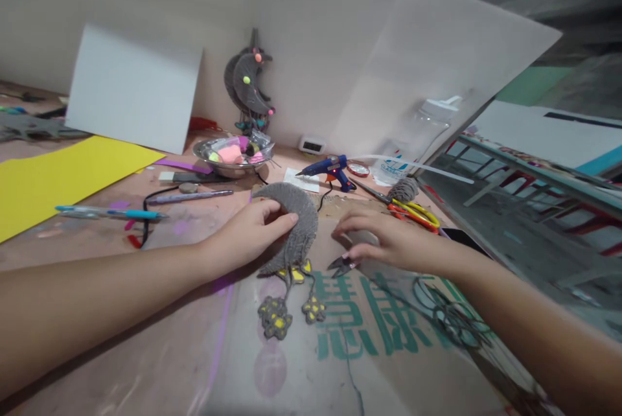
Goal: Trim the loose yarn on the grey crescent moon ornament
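My left hand [257, 228] is closed on a grey yarn-wrapped crescent moon [304, 208], thumb on its face and the fingers along its inner curve. Grey cords hang from the moon's lower end, carrying yellow-and-grey flower-shaped pieces [275, 317]. To the right, my right hand [383, 241] hovers low over the table with its fingers curved and apart. Small dark snips [341, 265], blades pointing left, lie at its thumb tip; their handle is mostly hidden by the hand.
A blue glue gun [325, 166] stands behind the moon, beside a metal bowl [233, 166] of craft bits. Scissors [413, 212], a yarn ball [403, 189] and a clear bottle [413, 137] are at right. Loose cord [451, 315] lies near my right forearm. Pens [111, 213] and yellow sheet [72, 176] are left.
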The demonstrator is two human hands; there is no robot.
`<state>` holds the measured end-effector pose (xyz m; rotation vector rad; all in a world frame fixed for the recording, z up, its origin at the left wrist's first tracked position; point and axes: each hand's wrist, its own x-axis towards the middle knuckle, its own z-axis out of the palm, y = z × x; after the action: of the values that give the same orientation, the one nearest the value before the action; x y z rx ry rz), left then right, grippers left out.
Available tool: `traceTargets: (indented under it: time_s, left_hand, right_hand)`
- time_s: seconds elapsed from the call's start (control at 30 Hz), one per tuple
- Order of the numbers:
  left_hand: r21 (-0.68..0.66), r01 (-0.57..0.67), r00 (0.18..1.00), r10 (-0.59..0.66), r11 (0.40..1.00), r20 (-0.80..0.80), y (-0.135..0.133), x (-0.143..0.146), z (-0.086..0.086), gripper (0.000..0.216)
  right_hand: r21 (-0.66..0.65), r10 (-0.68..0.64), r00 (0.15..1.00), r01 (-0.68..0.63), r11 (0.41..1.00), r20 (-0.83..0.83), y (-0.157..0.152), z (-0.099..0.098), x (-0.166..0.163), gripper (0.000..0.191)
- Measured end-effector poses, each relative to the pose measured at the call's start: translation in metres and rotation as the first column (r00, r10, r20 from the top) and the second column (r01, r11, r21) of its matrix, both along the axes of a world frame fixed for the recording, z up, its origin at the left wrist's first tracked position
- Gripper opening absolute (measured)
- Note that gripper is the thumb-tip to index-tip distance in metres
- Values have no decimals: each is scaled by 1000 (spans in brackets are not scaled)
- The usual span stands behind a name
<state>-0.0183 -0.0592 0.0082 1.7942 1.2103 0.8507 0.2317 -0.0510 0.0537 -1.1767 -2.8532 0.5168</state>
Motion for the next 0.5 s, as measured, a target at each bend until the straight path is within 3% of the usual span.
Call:
traceTargets:
  time_s: [0.1,0.2,0.27,0.37,0.5]
  left_hand:
    - [-20,8,1000,-8,1000,22,-1,0,0,38]
    - [-46,10,1000,-9,999,27,-3,0,1,37]
    - [-35,8,1000,-7,999,15,-3,0,2,37]
    - [5,-11,1000,11,1000,-25,-4,2,4,37]
    - [-23,-26,998,24,999,-65,-4,3,5,36]
  right_hand:
    - [-52,-14,1000,16,999,25,-11,7,9,16]
    - [33,-161,987,161,986,9,-16,-4,5,3]
    - [103,-296,955,297,949,-24,-15,-18,0,7]
    - [206,-409,886,452,868,-218,-13,-36,-6,11]
    - [187,-360,827,472,862,-432,-26,-34,-10,20]
